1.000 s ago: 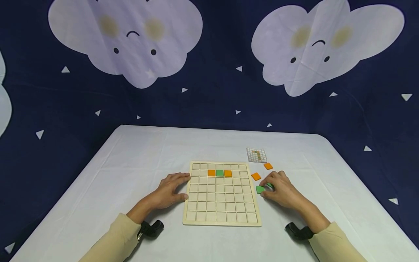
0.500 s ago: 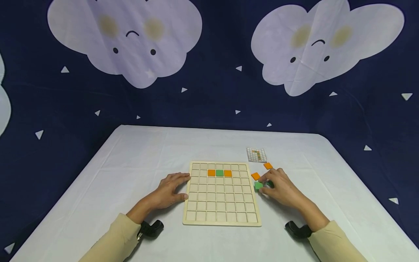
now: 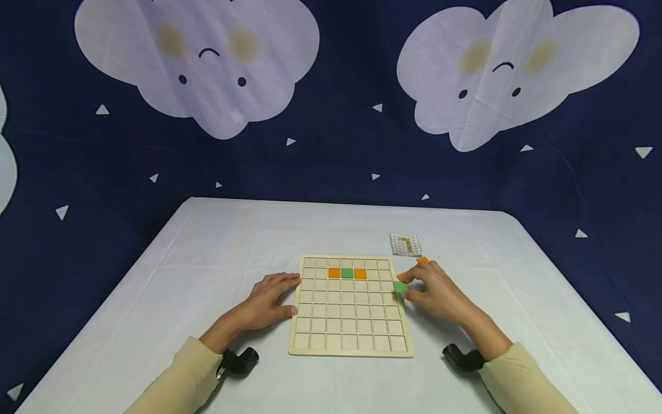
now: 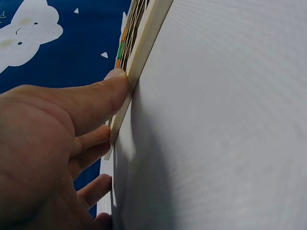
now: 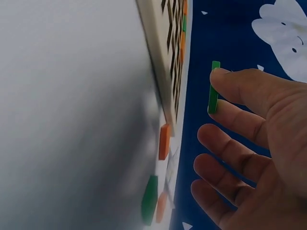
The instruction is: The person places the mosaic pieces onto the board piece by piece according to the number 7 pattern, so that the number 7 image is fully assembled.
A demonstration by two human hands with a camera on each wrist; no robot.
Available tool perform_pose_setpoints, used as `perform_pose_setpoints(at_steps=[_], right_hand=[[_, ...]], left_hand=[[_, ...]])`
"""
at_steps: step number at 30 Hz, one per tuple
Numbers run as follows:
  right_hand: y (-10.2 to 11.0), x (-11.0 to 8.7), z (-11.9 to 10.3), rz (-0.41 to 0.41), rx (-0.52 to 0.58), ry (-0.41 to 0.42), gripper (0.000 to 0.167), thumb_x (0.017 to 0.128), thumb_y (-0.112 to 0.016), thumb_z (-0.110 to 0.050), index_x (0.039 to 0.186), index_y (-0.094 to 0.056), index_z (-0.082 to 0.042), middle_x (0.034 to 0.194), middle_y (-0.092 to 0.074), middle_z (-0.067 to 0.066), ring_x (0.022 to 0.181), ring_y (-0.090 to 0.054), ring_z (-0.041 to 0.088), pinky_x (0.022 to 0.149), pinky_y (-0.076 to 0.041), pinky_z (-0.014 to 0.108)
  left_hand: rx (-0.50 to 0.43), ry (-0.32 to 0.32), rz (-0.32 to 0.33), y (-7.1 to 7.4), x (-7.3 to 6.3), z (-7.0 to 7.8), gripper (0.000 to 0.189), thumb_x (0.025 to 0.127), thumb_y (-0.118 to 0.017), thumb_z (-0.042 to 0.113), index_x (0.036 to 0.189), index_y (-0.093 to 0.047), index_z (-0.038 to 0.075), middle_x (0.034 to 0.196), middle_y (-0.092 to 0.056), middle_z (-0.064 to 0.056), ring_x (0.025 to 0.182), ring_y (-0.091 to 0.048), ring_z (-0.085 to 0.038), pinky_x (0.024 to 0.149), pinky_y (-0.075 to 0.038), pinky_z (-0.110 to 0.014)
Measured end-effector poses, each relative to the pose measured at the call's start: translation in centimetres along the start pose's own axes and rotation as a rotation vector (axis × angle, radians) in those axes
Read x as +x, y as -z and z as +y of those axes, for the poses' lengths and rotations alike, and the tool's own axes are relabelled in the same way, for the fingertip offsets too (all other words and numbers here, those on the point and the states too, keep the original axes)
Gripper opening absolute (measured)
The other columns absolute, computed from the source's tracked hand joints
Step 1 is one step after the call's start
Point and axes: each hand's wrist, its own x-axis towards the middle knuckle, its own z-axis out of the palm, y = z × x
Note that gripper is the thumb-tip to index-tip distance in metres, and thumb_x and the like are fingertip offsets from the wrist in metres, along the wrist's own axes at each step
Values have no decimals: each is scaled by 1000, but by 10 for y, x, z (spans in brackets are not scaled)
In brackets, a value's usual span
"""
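Between thumb and index finger my right hand (image 3: 437, 293) pinches a square green tile (image 3: 400, 287) near the right edge of the wooden grid board (image 3: 350, 342). In the right wrist view that green tile (image 5: 213, 91) is edge-on, held off the table, the other fingers spread apart. My left hand (image 3: 265, 302) touches the board's left edge with thumb and fingertips, fingers extended. An orange tile (image 3: 334, 273), a green tile (image 3: 347, 273) and another orange tile (image 3: 360, 274) sit side by side in the board's second row from the far edge.
On the white table (image 3: 233, 241), a small printed grid card (image 3: 405, 245) lies beyond the board's right corner. Partly hidden by my right hand are two loose orange tiles; a loose green tile (image 5: 149, 201) shows beside an orange tile (image 5: 164, 142) in the right wrist view.
My right hand has lifted the green tile off the table and moved it left and away from me to the board's right edge. The left hand has stayed still.
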Motion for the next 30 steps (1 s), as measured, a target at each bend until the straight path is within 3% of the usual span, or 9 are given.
perform_pose_setpoints(at_steps=[6, 19, 22, 25, 30], right_hand=[[-2, 7, -7, 11, 3, 30, 19, 78, -75, -18, 97, -69, -14, 98, -64, -1, 98, -50, 19, 83, -41, 39], [-8, 21, -26, -16, 27, 48, 22, 80, -73, -22, 100, -69, -14, 100, -64, -1, 94, -52, 20, 80, -42, 35], [-10, 24, -30, -13, 41, 62, 22, 80, -73, -19, 100, -69, -13, 99, -64, 1, 96, -54, 22, 94, -42, 45], [-13, 27, -33, -7, 37, 81, 21, 79, -73, -18, 99, -69, -12, 96, -64, 2, 97, -55, 22, 107, -32, 53], [-18, 33, -37, -12, 5, 98, 22, 79, -74, -20, 99, -70, -13, 94, -63, 1, 93, -53, 18, 95, -40, 46]], left_hand=[[2, 1, 2, 0, 0, 0, 63, 85, -69, 25, 139, -45, 5, 148, -40, -11, 137, -31, -36, 106, -23, -61], [5, 3, -1, 0, 0, 0, 63, 85, -69, 25, 140, -45, 5, 148, -40, -11, 137, -31, -37, 106, -22, -61], [5, 2, 2, 0, 1, 0, 63, 85, -69, 25, 139, -45, 5, 148, -40, -12, 137, -32, -37, 106, -22, -61], [-5, 4, 3, 1, 1, -1, 63, 85, -69, 24, 139, -45, 5, 148, -40, -12, 137, -31, -37, 106, -22, -61], [-2, -2, 6, -1, 1, -1, 62, 85, -69, 24, 139, -45, 5, 148, -40, -11, 137, -32, -37, 105, -23, -61]])
